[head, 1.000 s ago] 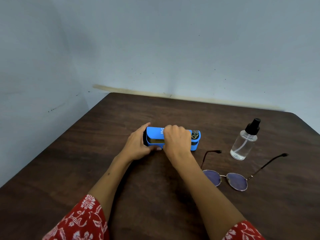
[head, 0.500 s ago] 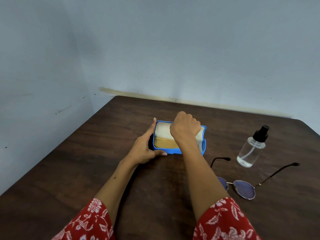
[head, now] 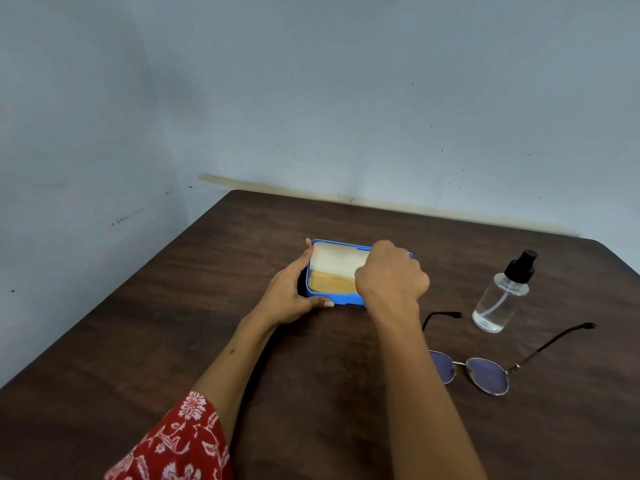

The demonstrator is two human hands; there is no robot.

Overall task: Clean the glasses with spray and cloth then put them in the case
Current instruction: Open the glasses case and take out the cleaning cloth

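The blue glasses case lies open at mid-table, its lid raised and showing a white lining. A tan cloth lies in its base. My left hand grips the case's left end, thumb along the front edge. My right hand reaches down into the right half of the case with fingers curled; the fingertips are hidden, so I cannot tell what they hold. The glasses lie on the table at the right with both arms unfolded. The clear spray bottle with a black nozzle stands upright behind them.
The dark wooden table sits in a corner, with grey walls close behind and to the left. Its right back corner is just beyond the bottle. Red patterned sleeves show at the bottom edge.
The case went from closed to open with its lid up. My right hand moved from the lid's top down into the case. My left hand stayed on the left end.
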